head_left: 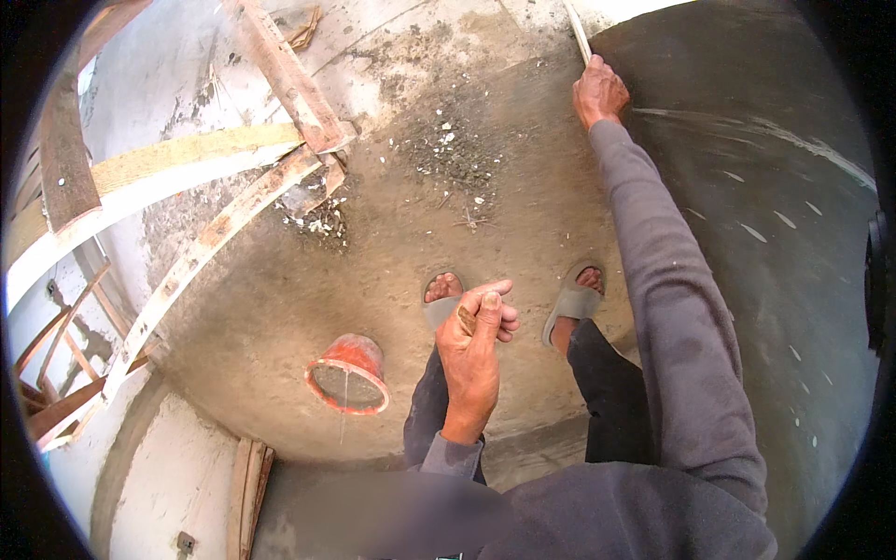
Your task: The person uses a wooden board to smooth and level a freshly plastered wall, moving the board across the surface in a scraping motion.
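My right hand (600, 91) reaches up at the top right, fingers closed round a thin pale strip (580, 30) lying along the edge of the dark grey plastered surface (747, 215). My left hand (469, 359) is low in the middle, above my sandalled feet, its thumb pressed on a small brownish piece (466, 319) with the fingers curled and the index partly stretched; I cannot make out what the piece is.
A red bucket (329, 362) with grey contents stands left of my feet on the dusty floor (243, 345). Wooden beams (294, 79) and slats (210, 233) span the left side. Rubble (448, 149) lies ahead, and boards (243, 495) lean against the lower left wall.
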A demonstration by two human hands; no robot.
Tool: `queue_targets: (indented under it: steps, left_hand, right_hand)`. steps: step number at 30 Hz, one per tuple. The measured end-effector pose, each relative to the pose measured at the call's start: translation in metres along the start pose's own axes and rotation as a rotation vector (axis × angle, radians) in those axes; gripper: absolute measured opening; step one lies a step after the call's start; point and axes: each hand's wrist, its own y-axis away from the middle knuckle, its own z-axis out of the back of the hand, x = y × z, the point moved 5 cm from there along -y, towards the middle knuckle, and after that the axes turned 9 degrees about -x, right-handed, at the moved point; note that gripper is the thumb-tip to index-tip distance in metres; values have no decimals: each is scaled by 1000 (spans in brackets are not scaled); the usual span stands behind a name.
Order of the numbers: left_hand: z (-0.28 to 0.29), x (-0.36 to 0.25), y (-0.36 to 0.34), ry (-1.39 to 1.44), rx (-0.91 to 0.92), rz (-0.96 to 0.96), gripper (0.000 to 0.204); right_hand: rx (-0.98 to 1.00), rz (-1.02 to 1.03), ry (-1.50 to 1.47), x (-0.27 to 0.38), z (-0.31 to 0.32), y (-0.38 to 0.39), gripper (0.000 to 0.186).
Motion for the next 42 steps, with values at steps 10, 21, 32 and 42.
queue_targets:
  steps: [10,21,32,42]
  left_hand:
    - [-9,0,0,7,30,40,32]
    - [-1,3,3,24,20,34,31]
    - [12,-1,4,53,1,13,31]
    - [21,-8,4,46,-10,15,32]
  right_hand:
    - [79,385,-177,22,-10,58,31]
    - [-122,364,-143,75,1,27,19]
    - [142,711,-307,135,6,112,19]
    - [152,649,5,163,-22,65,16]
